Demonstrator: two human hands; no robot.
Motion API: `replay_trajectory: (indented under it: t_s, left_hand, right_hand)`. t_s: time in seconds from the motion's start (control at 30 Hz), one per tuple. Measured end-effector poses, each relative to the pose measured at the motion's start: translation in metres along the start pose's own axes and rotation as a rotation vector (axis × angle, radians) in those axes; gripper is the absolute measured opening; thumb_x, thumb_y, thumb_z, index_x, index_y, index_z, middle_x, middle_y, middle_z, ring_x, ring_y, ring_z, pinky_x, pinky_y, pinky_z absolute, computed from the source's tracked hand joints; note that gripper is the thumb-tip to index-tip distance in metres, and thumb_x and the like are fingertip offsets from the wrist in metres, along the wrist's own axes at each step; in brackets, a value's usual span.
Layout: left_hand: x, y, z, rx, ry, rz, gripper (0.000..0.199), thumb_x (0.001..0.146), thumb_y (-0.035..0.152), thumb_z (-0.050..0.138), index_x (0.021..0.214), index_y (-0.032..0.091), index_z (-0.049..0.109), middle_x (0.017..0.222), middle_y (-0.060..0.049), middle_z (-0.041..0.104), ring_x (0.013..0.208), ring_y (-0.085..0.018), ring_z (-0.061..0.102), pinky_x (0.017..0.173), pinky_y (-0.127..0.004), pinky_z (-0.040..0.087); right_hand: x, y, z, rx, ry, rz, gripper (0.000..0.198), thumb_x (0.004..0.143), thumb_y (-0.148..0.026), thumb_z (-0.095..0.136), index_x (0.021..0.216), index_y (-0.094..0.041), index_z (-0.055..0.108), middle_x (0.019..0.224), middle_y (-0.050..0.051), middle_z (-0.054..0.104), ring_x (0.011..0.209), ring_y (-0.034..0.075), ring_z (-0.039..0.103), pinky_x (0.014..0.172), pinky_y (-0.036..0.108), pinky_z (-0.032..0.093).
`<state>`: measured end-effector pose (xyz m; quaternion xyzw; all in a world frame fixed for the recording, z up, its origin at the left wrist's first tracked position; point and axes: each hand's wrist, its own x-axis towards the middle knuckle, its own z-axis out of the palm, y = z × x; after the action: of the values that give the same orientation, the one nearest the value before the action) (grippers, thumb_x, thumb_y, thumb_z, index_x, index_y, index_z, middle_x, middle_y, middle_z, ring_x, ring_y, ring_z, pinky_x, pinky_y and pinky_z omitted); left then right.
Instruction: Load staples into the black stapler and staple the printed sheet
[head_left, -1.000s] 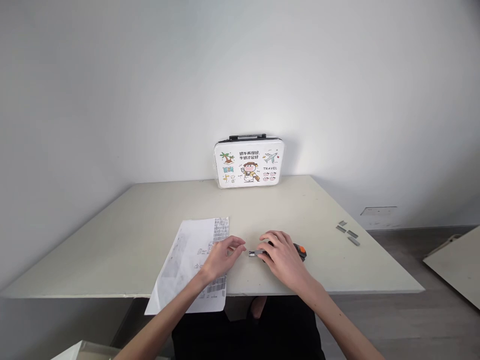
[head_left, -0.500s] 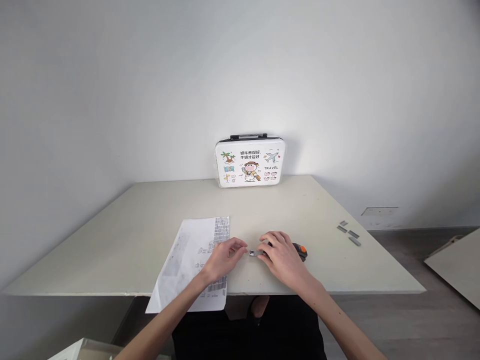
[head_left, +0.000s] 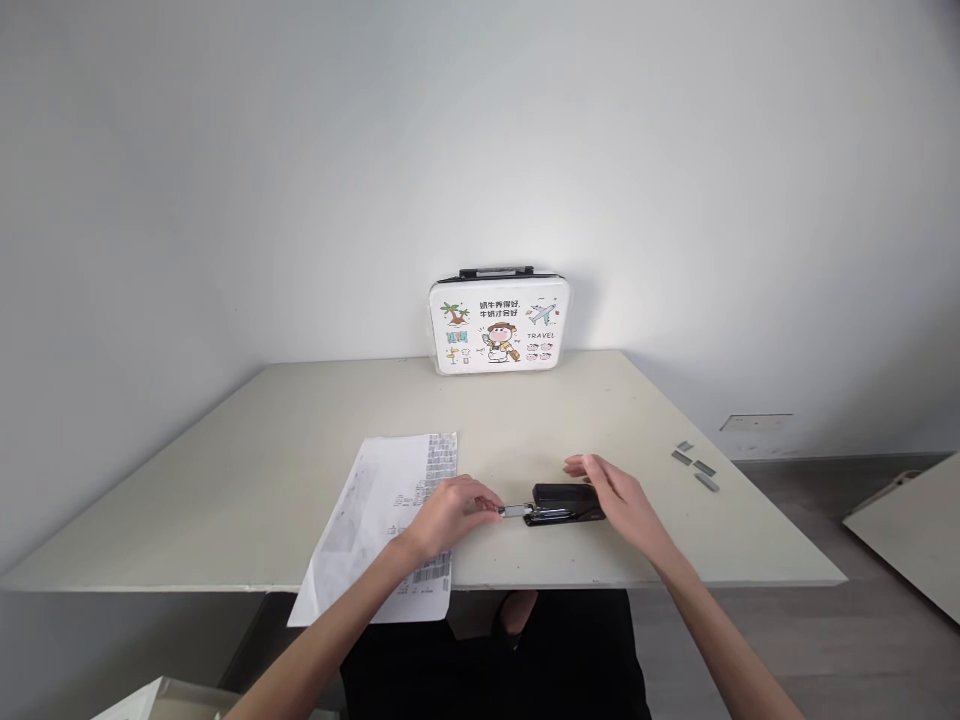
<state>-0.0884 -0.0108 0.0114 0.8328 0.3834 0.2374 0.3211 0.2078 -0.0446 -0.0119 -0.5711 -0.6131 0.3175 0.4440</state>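
A black stapler (head_left: 566, 505) lies sideways near the table's front edge, its metal staple tray (head_left: 516, 511) sticking out to the left. My left hand (head_left: 457, 510) has its thumb and fingertips pinched on the outer end of that tray. Around the stapler's right end is my right hand (head_left: 622, 505), with its fingers reaching along the far side and its palm hiding the rear. The thumb of this hand is hidden. Beneath my left hand and forearm is a printed paper sheet (head_left: 367, 500), which overhangs the front edge.
Several grey staple strips (head_left: 703, 467) lie at the table's right side. A white case (head_left: 499, 325) with cartoon prints and a black handle stands against the wall at the back. The pale table (head_left: 225, 480) ends just in front of my body.
My right hand has moved from the stapler's front to its rear end, uncovering the black body. My left fingers have closed on the tray's end. The orange part is now covered.
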Motion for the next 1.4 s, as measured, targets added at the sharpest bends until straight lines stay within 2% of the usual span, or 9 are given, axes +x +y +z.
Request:
replay_trajectory:
  t_s: [0.07, 0.17, 0.4, 0.63, 0.8, 1.07, 1.2, 1.33, 1.4]
  left_hand:
    - [0.006, -0.002, 0.000, -0.034, -0.037, 0.015, 0.030, 0.089, 0.052, 0.074, 0.098, 0.025, 0.080, 0.096, -0.006, 0.077, 0.086, -0.022, 0.071, 0.080, -0.037, 0.056]
    - [0.020, -0.006, 0.002, -0.055, -0.100, 0.054, 0.032, 0.087, 0.054, 0.075, 0.098, 0.025, 0.081, 0.097, -0.006, 0.078, 0.089, -0.023, 0.071, 0.080, -0.037, 0.056]
    - [0.062, -0.019, 0.008, 0.045, -0.164, 0.161, 0.050, 0.079, 0.068, 0.075, 0.100, 0.022, 0.078, 0.093, -0.007, 0.074, 0.089, -0.023, 0.069, 0.079, -0.033, 0.051]
    - [0.091, -0.029, 0.015, 0.048, -0.217, 0.156, 0.058, 0.069, 0.072, 0.080, 0.097, 0.022, 0.077, 0.076, -0.001, 0.068, 0.067, -0.016, 0.062, 0.062, -0.027, 0.045]
    - [0.100, -0.030, 0.017, 0.081, -0.218, 0.124, 0.062, 0.059, 0.074, 0.085, 0.095, 0.024, 0.076, 0.070, 0.002, 0.065, 0.062, -0.015, 0.058, 0.060, -0.025, 0.040]
    - [0.098, -0.026, 0.019, 0.144, -0.201, 0.139, 0.063, 0.059, 0.074, 0.084, 0.094, 0.023, 0.074, 0.069, 0.003, 0.064, 0.061, -0.015, 0.058, 0.058, -0.025, 0.038]
    - [0.089, -0.017, 0.014, 0.210, -0.192, 0.143, 0.061, 0.067, 0.075, 0.079, 0.098, 0.024, 0.074, 0.075, 0.000, 0.067, 0.067, -0.019, 0.063, 0.061, -0.027, 0.041]
    - [0.047, 0.000, -0.007, 0.306, -0.125, 0.134, 0.051, 0.083, 0.065, 0.072, 0.118, 0.028, 0.071, 0.101, -0.006, 0.073, 0.097, -0.028, 0.068, 0.085, -0.037, 0.049]
    - [0.012, 0.008, -0.021, 0.330, -0.057, 0.075, 0.043, 0.091, 0.059, 0.066, 0.125, 0.032, 0.068, 0.118, -0.006, 0.072, 0.116, -0.029, 0.064, 0.103, -0.042, 0.046]
  right_hand:
    - [0.000, 0.008, 0.002, 0.133, -0.027, 0.086, 0.060, 0.103, -0.067, 0.033, 0.113, -0.022, 0.072, 0.117, 0.011, 0.075, 0.112, 0.027, 0.069, 0.101, 0.041, 0.052]
    - [0.000, 0.014, 0.010, 0.194, -0.032, 0.112, 0.062, 0.101, -0.071, 0.037, 0.113, -0.022, 0.073, 0.117, 0.011, 0.075, 0.114, 0.028, 0.067, 0.103, 0.041, 0.050]
    - [0.001, 0.014, 0.013, 0.177, -0.017, 0.099, 0.060, 0.102, -0.069, 0.037, 0.114, -0.023, 0.074, 0.120, 0.010, 0.074, 0.115, 0.028, 0.066, 0.104, 0.040, 0.048]
    - [0.001, 0.008, 0.009, 0.067, -0.016, 0.063, 0.065, 0.102, -0.070, 0.030, 0.109, -0.023, 0.074, 0.118, 0.010, 0.075, 0.111, 0.028, 0.067, 0.099, 0.038, 0.051]
    - [0.000, 0.006, 0.009, 0.050, -0.028, 0.053, 0.067, 0.102, -0.071, 0.028, 0.108, -0.023, 0.075, 0.114, 0.009, 0.076, 0.106, 0.027, 0.067, 0.095, 0.036, 0.052]
    - [0.001, 0.007, 0.007, 0.061, -0.060, 0.063, 0.065, 0.103, -0.070, 0.028, 0.108, -0.024, 0.074, 0.115, 0.007, 0.074, 0.105, 0.026, 0.066, 0.093, 0.034, 0.050]
    - [0.001, 0.006, 0.007, 0.085, -0.032, 0.043, 0.063, 0.102, -0.069, 0.033, 0.106, -0.023, 0.075, 0.109, 0.007, 0.075, 0.100, 0.026, 0.067, 0.089, 0.033, 0.050]
    - [0.000, 0.006, 0.009, 0.081, -0.013, 0.044, 0.063, 0.102, -0.070, 0.033, 0.104, -0.023, 0.075, 0.108, 0.007, 0.076, 0.099, 0.026, 0.067, 0.086, 0.033, 0.050]
    - [-0.001, 0.006, 0.010, 0.069, -0.006, 0.054, 0.064, 0.101, -0.070, 0.032, 0.102, -0.023, 0.075, 0.108, 0.006, 0.076, 0.099, 0.026, 0.067, 0.086, 0.033, 0.050]
